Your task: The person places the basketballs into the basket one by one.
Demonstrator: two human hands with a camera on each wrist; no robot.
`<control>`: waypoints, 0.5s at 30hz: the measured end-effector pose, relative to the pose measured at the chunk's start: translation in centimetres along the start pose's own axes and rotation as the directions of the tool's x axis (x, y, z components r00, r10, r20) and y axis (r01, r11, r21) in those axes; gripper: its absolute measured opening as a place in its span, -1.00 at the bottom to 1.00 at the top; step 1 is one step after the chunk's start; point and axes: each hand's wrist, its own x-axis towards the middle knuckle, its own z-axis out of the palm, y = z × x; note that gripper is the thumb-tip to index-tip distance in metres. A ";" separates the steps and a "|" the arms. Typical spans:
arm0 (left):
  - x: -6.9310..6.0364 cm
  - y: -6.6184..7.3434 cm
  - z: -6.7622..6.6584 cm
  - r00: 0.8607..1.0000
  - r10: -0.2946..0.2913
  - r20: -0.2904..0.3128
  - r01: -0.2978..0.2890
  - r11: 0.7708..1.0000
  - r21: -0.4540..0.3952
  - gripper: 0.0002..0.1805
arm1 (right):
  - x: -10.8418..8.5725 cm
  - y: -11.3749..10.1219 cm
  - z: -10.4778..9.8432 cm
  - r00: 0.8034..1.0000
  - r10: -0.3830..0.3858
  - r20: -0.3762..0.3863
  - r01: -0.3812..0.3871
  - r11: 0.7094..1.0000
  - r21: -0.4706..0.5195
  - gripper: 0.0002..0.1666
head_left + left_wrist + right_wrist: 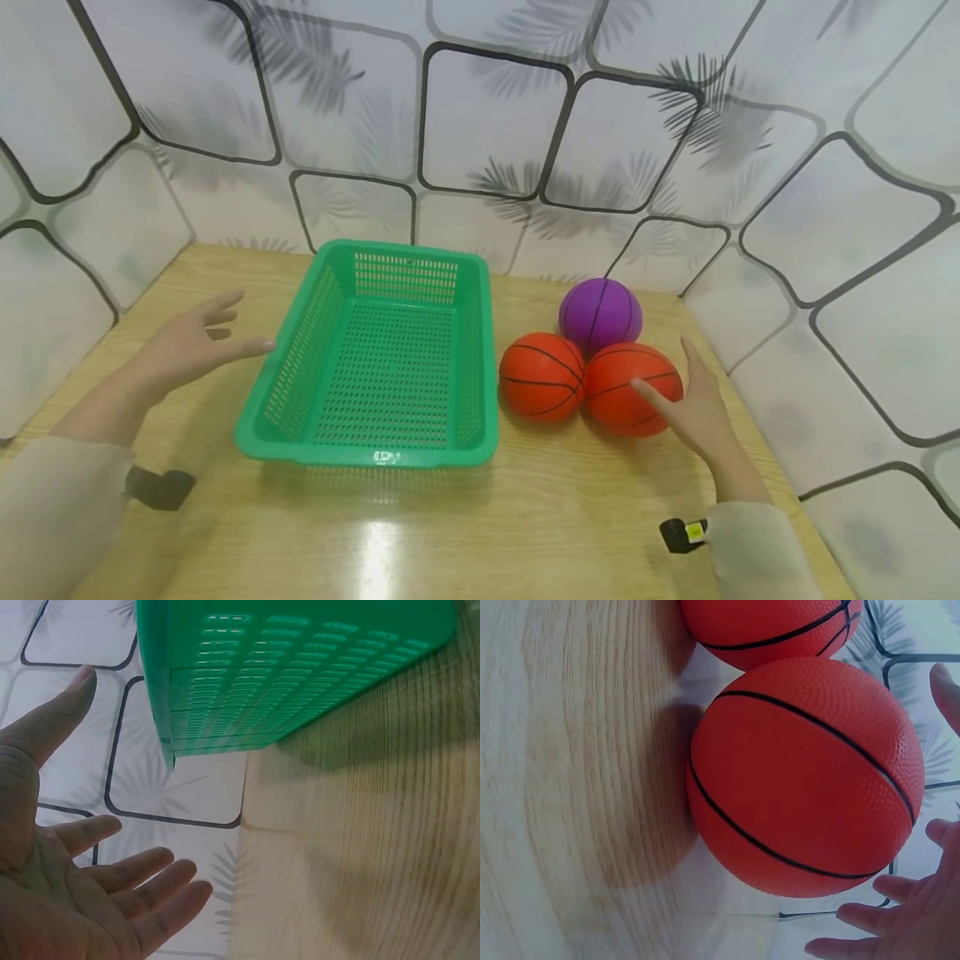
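Note:
A green plastic basket (390,457) with nothing in it sits left of centre on the table. Beside its left wall my left hand (191,342) hovers with fingers spread, holding nothing; the left wrist view shows its palm (52,900) apart from the basket's side (247,682). Right of the basket, two orange-red toy basketballs (542,377) lie side by side, with a purple ball (600,315) behind them. My right hand (697,408) is at the right-hand orange-red ball (630,392), fingers extended. In the right wrist view, a gap shows between the fingers and that ball (802,780).
The wood-grain table (450,533) meets patterned wall covering (487,117) at the back and on both sides. The right side wall (847,367) stands close to my right hand. A dark wrist camera (684,535) sits at the right cuff, another (159,488) at the left.

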 end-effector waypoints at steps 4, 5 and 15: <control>0.2 -0.5 0.1 0.999 0.023 0.036 -0.020 0.996 -0.083 0.08 | 0.1 0.4 -0.2 0.999 0.020 0.044 -0.022 0.999 0.049 0.21; 0.2 -0.6 0.2 0.998 0.033 0.046 -0.028 0.994 -0.105 0.06 | 0.1 0.5 -0.3 0.998 0.022 0.058 -0.026 0.997 0.070 0.21; 0.4 -1.5 0.3 0.984 0.111 0.138 -0.066 0.953 -0.294 -0.12 | 0.6 0.9 -1.0 0.979 0.016 0.205 -0.056 0.980 0.188 0.19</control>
